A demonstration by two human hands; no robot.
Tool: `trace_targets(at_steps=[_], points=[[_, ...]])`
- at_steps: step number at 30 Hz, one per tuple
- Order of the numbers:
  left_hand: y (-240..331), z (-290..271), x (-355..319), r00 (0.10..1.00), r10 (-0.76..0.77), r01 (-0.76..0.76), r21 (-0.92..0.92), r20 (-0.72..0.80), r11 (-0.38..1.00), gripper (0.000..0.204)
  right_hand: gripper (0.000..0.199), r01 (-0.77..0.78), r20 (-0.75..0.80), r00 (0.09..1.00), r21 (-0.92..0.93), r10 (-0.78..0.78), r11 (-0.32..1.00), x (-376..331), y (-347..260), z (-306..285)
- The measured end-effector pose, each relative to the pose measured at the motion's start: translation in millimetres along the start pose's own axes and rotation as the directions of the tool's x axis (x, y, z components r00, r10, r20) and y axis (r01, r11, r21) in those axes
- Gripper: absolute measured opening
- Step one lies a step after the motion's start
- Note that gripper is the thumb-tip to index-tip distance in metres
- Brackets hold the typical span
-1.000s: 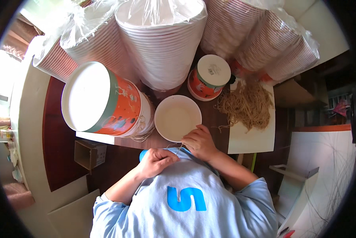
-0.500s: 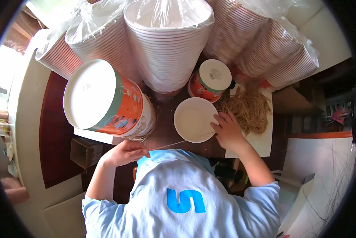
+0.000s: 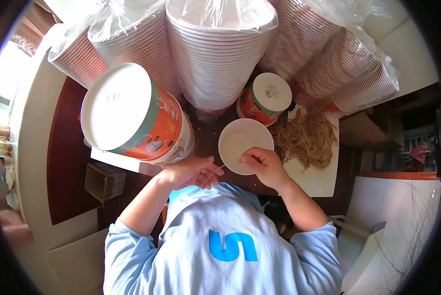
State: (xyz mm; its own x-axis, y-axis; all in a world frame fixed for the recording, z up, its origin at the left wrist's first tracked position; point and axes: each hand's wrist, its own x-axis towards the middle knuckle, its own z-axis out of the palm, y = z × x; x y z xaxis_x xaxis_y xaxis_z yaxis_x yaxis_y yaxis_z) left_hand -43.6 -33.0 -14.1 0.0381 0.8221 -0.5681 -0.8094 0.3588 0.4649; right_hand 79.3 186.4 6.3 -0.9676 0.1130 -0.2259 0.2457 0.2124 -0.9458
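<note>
A thin strand of string (image 3: 214, 173) crosses the curled fingers of my left hand (image 3: 196, 173), which holds it in front of the tall bucket stack. From there the strand slants up toward my right hand (image 3: 264, 164), whose fingers are pinched together on its end; the tip itself is too fine to make out. That right hand is over the near right rim of an open white paper bucket (image 3: 235, 139) standing on the dark table (image 3: 208, 135). A tangled heap of brown string (image 3: 309, 140) lies on a pale sheet (image 3: 319, 184), just right of the bucket.
At the left stands a stack of orange and green printed buckets (image 3: 151, 132), upside down, with strands around its lower part. A smaller upturned printed bucket (image 3: 262, 101) is behind the open one. Plastic-wrapped bucket stacks (image 3: 215, 59) line the back. A cardboard box (image 3: 102, 182) is low left.
My left hand has moved right and slightly up, its fingers now facing the bucket. My right hand has shifted left over the bucket's rim, and the strand between the hands is shorter.
</note>
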Motion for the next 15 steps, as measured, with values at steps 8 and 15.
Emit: trace_targets(at_steps=[8, 15], points=[[-18.1, -3.5, -7.9, 0.991, 0.067, -0.024, 0.343, -0.114, 0.939, 0.030, 0.017, -0.077, 0.095, 0.991, -0.158, 0.093, 0.984, -10.1, 14.5, -22.3], [12.2, 31.7, -2.7, 0.986, 0.127, -0.036, 0.593, -0.113, 0.805, 0.024, 0.053, 0.451, 0.101, 0.859, -0.615, -0.502, 0.647, -5.6, -32.6, 3.6]])
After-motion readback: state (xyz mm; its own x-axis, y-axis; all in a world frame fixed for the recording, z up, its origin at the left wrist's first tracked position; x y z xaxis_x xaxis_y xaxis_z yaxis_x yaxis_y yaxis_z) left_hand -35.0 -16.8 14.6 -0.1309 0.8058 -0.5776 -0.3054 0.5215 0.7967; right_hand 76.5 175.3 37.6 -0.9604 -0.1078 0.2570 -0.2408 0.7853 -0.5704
